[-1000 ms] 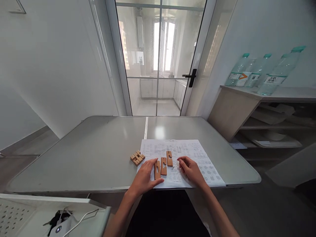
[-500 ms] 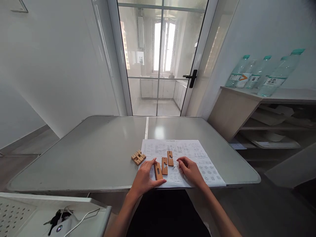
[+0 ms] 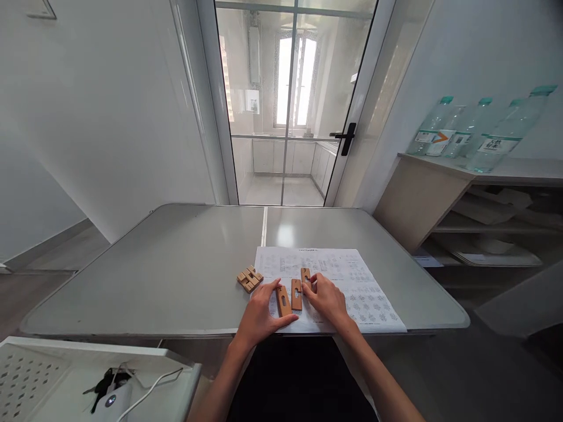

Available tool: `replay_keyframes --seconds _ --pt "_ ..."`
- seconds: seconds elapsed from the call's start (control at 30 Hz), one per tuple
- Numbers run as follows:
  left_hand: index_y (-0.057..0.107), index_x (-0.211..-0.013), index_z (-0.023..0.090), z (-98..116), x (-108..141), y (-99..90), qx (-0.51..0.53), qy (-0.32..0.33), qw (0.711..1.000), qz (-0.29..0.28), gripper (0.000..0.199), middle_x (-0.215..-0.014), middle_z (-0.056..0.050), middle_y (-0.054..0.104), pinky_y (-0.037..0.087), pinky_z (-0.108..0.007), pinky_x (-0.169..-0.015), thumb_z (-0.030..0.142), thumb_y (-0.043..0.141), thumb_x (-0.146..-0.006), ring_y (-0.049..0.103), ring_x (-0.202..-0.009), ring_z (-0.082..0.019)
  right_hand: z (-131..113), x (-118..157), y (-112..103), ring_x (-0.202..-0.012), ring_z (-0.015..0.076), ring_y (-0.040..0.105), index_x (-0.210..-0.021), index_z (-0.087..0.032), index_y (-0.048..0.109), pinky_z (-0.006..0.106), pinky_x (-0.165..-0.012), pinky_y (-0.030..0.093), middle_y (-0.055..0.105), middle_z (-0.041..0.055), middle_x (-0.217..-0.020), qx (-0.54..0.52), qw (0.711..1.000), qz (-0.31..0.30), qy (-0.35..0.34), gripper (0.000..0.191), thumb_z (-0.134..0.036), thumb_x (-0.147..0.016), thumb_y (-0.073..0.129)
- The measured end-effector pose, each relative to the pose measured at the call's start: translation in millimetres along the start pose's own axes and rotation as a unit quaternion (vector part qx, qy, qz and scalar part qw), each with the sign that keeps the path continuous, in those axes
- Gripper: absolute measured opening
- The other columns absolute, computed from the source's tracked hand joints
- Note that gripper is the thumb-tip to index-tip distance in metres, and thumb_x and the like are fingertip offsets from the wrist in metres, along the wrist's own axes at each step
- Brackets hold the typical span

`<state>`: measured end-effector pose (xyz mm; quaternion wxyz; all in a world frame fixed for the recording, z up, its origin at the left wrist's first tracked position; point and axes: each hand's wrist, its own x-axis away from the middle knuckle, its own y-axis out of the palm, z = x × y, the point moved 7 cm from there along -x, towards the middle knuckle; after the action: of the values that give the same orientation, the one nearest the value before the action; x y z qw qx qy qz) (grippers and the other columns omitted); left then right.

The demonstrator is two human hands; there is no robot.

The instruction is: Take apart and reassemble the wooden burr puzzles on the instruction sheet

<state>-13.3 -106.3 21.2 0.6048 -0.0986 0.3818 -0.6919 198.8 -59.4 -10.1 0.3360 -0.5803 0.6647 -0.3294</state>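
My left hand [image 3: 263, 310] reaches around a flat wooden puzzle piece with a long slot [image 3: 284, 302], index finger at its far end and thumb at its near end. Beside it lies a notched wooden puzzle piece [image 3: 295, 296], which neither hand grips. Farther back is another notched piece [image 3: 305, 272], partly covered by my right hand [image 3: 326, 299], whose thumb and fingers close on its right side. All three rest over a printed instruction sheet [image 3: 360, 275]. Left of the sheet sits a cluster of interlocked wooden pieces [image 3: 250, 279].
The grey table [image 3: 153, 275] extends to both sides. At the lower left is a white tray [image 3: 176, 363] with keys [image 3: 104, 384], a white device and a cable. Several plastic bottles [image 3: 497, 140] stand on a shelf unit [image 3: 422, 193] at right. Behind the table is a glass door [image 3: 264, 158].
My right hand has moved left from over the sheet to the farthest notched piece and closed on it. My left hand keeps its hold on the slotted piece. The view has shifted slightly.
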Motion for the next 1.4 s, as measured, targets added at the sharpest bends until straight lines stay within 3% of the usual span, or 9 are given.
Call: replay_keyframes --seconds 0.27,0.47,0.57,0.73,0.87,0.97,1.27,1.4 --pt "0.049 -0.146 0.028 -1 0 -2.6 0.017 -0.005 1.000 0.010 0.088 -0.129 -0.008 0.067 0.051 -0.051 -0.111 0.051 0.089 -0.071 0.064 -0.124 -0.031 -1 7 4 -0.084 0.0262 0.069 -0.094 -0.024 0.056 0.031 -0.063 0.036 0.072 0.0078 -0.099 0.009 1.000 0.014 -0.003 0.022 -0.046 -0.094 0.058" --pt "0.048 -0.146 0.027 -1 0 -2.7 0.016 -0.009 1.000 0.007 0.088 -0.130 -0.008 0.066 0.050 -0.051 -0.112 0.050 0.089 -0.072 0.063 -0.125 -0.030 2 19 2 -0.086 0.0253 0.068 -0.103 -0.025 0.053 0.031 -0.066 0.040 0.071 0.0063 -0.100 -0.061 0.995 0.061 -0.051 0.017 -0.040 -0.095 0.054" --pt "0.048 -0.146 0.027 -1 0 -3.3 0.016 -0.007 1.000 0.010 0.088 -0.130 -0.008 0.066 0.051 -0.051 -0.111 0.049 0.090 -0.072 0.064 -0.124 -0.030 4 22 -2 -0.084 0.0259 0.069 -0.109 -0.025 0.055 0.032 -0.069 0.043 0.073 0.0053 -0.096 -0.130 0.988 0.063 -0.051 0.023 -0.045 -0.098 0.052" --pt "0.051 -0.145 0.027 -4 -1 -5.3 0.046 -0.043 0.998 0.016 0.086 -0.130 -0.009 0.068 0.050 -0.051 -0.111 0.051 0.089 -0.072 0.065 -0.123 -0.030 6 28 -5 -0.091 0.0256 0.068 -0.103 -0.023 0.061 0.034 -0.076 0.050 0.073 0.0084 -0.101 -0.328 0.943 0.056 -0.033 0.038 -0.060 -0.099 0.050" --pt "0.051 -0.145 0.027 -8 -1 -8.8 0.082 -0.065 0.994 0.023 0.083 -0.132 -0.008 0.068 0.049 -0.050 -0.111 0.052 0.087 -0.074 0.064 -0.123 -0.029 -2 34 6 -0.062 0.0180 0.056 -0.102 -0.023 0.061 0.030 -0.056 0.044 0.067 0.0040 -0.087 -0.432 0.902 -0.010 -0.013 0.048 -0.069 -0.094 0.055" --pt "0.052 -0.144 0.027 -12 -1 -11.3 0.098 -0.082 0.991 0.037 0.080 -0.133 -0.008 0.067 0.050 -0.049 -0.109 0.052 0.085 -0.076 0.064 -0.120 -0.028 -15 38 13 -0.058 0.0147 0.050 -0.101 -0.022 0.062 0.028 -0.053 0.040 0.064 0.0016 -0.084 -0.481 0.875 -0.054 -0.022 0.048 -0.070 -0.092 0.059" --pt "0.052 -0.141 0.025 -15 -2 -14.6 0.132 -0.073 0.986 0.069 0.075 -0.137 -0.010 0.065 0.049 -0.048 -0.108 0.049 0.084 -0.078 0.064 -0.123 -0.028 -15 39 14 -0.069 0.0203 0.060 -0.097 -0.022 0.067 0.030 -0.058 0.045 0.069 0.0043 -0.083 -0.457 0.889 -0.021 -0.025 0.051 -0.072 -0.089 0.061" --pt "0.055 -0.140 0.026 -14 -2 -18.1 0.146 -0.066 0.984 0.083 0.070 -0.138 -0.010 0.065 0.048 -0.048 -0.108 0.048 0.083 -0.080 0.063 -0.123 -0.029 -18 38 17 -0.063 0.0197 0.058 -0.094 -0.022 0.067 0.030 -0.055 0.043 0.066 0.0029 -0.075 -0.455 0.889 -0.046 -0.021 0.054 -0.075 -0.086 0.063"
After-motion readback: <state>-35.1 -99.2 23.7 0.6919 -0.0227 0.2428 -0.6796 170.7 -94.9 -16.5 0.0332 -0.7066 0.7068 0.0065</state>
